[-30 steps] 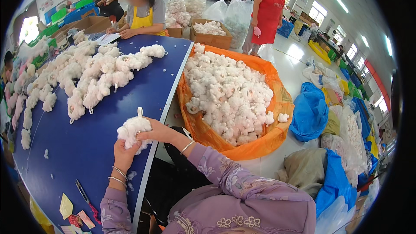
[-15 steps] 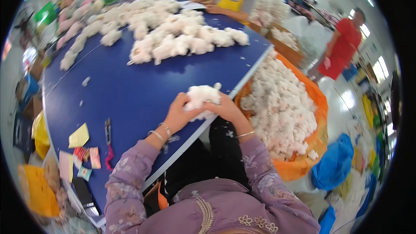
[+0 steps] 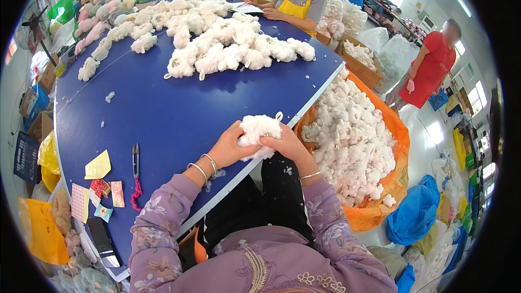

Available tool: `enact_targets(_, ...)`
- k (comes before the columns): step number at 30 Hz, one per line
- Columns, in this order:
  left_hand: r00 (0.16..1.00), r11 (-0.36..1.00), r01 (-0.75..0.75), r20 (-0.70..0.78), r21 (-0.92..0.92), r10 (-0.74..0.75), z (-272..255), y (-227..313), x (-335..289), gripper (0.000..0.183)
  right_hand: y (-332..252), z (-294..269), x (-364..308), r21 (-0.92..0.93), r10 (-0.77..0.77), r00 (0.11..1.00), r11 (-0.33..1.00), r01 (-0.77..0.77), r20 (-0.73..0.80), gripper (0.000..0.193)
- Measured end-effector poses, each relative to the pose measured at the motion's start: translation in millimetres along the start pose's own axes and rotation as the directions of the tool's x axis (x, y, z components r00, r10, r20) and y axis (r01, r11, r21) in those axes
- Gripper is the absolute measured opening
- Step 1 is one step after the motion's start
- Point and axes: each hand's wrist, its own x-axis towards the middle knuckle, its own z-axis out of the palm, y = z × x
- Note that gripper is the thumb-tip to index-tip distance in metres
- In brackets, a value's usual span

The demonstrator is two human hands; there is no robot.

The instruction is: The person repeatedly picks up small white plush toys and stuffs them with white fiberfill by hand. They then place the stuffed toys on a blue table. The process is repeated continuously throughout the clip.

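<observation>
A fluffy white plush piece (image 3: 259, 130) with a small loop on top is held between my two hands over the near edge of the blue table (image 3: 146, 114). My left hand (image 3: 230, 142) grips it from the left. On its right side my right hand (image 3: 286, 144) is closed, with the thumb pressed into the fur. Farther up the table lies a heap of similar white plush pieces (image 3: 228, 49), several with loops showing. To my right, an orange sack (image 3: 399, 146) holds a big pile of white plush pieces (image 3: 350, 135).
Thread snips (image 3: 135, 160) with a pink cord lie on the left, near a yellow paper (image 3: 97, 166), small packets (image 3: 99, 189) and a black case (image 3: 101, 237). Across the table sits a person in a yellow apron (image 3: 293, 8). Another in red (image 3: 431, 65) stands at right.
My hands and the plush piece have come slightly nearer to me, and the piece is turned a little so its loop shows more clearly. The view has shifted slightly.
</observation>
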Motion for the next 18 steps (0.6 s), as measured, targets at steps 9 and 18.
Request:
enact_targets(9, 0.958, 0.878, 0.211, -0.087, -0.429, -0.273, -3, -4, 1, 0.021, -31, -83, 5, 0.657, -0.338, 0.832, 0.509, 0.555, -0.441, 0.066)
enact_targets(18, 0.926, 0.888, 0.324, -0.081, -0.327, -0.368, -4, -1, 4, 0.030, -27, -40, 153, -0.559, -0.260, 0.915, 0.828, 0.047, -0.307, 0.035)
